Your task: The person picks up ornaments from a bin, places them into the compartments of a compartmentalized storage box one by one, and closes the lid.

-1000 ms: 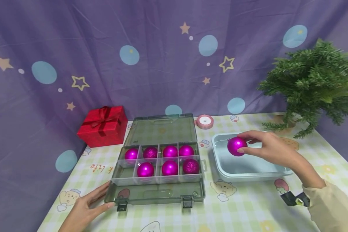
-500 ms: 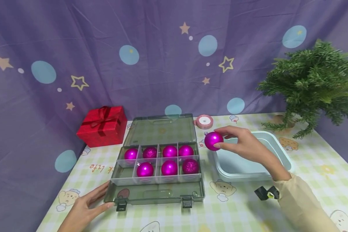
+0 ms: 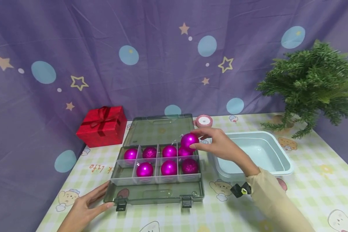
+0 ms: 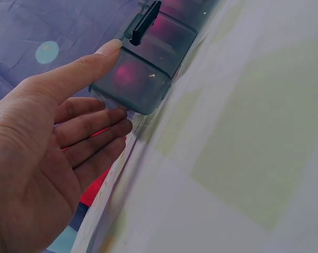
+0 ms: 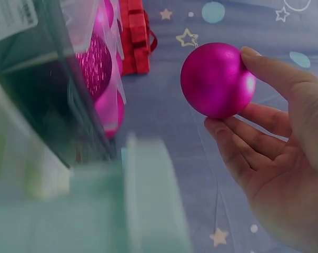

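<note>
My right hand [image 3: 220,146] pinches a shiny magenta Christmas bauble [image 3: 189,141] between thumb and fingers. In the head view it hangs over the back-right compartment of a grey see-through divided box [image 3: 139,192], partly covering the bauble there. The right wrist view shows the held bauble [image 5: 217,79] with its thin hanging loop up. Several magenta baubles, smooth and glittery, sit singly in the compartments; the front-left one shows its bare floor. My left hand [image 3: 82,206] rests at the box's front-left corner, thumb on the front edge, fingers extended along the side.
The box lid [image 3: 162,130] lies back, open. Right of the box stands a pale blue plastic basin [image 3: 285,166]. A ribbon roll [image 3: 204,121], a red gift box [image 3: 102,129] and a small artificial fir tree [image 3: 310,80] stand towards the back of the checked tablecloth [image 3: 220,212].
My right hand has carried the bauble leftward from above the basin to over the right side of the divided box. The left hand has stayed at the corner.
</note>
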The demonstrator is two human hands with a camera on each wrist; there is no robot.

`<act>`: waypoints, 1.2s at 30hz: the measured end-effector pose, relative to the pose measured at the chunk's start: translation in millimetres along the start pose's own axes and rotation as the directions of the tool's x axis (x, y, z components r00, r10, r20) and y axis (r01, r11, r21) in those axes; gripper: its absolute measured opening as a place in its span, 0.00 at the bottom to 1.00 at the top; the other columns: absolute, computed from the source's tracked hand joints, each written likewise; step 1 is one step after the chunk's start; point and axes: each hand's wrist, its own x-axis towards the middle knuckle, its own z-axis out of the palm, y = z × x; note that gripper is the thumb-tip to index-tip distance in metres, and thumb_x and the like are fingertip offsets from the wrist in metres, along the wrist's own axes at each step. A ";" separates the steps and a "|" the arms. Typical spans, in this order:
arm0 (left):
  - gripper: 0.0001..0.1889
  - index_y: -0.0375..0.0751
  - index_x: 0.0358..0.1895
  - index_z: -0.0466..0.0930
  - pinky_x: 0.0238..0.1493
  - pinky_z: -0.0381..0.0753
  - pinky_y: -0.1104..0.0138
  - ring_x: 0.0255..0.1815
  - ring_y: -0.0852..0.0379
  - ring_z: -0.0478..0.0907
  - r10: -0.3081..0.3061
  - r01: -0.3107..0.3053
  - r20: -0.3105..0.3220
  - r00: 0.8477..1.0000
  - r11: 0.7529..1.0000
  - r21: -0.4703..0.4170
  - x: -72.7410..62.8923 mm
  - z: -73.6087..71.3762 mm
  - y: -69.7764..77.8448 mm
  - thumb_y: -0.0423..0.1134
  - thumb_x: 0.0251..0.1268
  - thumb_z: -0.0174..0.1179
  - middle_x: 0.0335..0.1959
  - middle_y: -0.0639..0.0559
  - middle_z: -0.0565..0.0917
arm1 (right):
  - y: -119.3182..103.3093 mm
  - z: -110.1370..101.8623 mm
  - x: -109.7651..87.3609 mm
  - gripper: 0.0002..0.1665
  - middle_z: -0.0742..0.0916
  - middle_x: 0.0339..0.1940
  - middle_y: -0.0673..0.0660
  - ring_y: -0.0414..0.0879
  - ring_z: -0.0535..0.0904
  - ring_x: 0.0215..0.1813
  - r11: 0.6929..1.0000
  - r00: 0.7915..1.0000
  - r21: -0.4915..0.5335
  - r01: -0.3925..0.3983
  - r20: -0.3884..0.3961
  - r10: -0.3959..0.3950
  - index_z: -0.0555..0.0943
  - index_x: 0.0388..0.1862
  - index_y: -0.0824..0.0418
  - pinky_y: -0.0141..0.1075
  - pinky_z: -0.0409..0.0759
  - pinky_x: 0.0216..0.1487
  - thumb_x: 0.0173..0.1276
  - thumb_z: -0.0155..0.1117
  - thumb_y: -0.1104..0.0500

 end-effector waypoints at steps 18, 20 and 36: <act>0.41 0.42 0.77 0.70 0.56 0.78 0.75 0.62 0.56 0.81 0.036 -0.036 -0.043 0.998 0.999 -0.008 -1.1 1.9 -2.4 0.51 0.63 0.75 0.71 0.45 0.76 | -23.5 49.7 43.2 0.27 0.88 0.56 0.56 0.47 0.84 0.56 0.996 0.993 0.063 0.068 0.094 -0.074 0.83 0.63 0.65 0.39 0.81 0.60 0.68 0.76 0.58; 0.41 0.42 0.77 0.70 0.56 0.78 0.76 0.64 0.50 0.80 0.029 -0.030 -0.039 0.999 1.000 -0.004 -0.9 1.7 -2.4 0.51 0.63 0.75 0.71 0.45 0.75 | -24.7 55.9 47.8 0.27 0.88 0.55 0.57 0.47 0.84 0.55 0.995 0.991 0.062 0.084 0.103 -0.090 0.83 0.63 0.66 0.37 0.82 0.59 0.68 0.76 0.57; 0.41 0.41 0.77 0.69 0.56 0.78 0.76 0.66 0.45 0.79 0.030 -0.030 -0.026 0.999 1.000 -0.009 0.7 1.4 -1.5 0.51 0.63 0.75 0.72 0.44 0.75 | -43.1 105.5 75.1 0.28 0.88 0.51 0.49 0.36 0.81 0.48 0.996 0.971 0.041 0.081 0.220 -0.088 0.84 0.63 0.61 0.31 0.82 0.51 0.69 0.75 0.48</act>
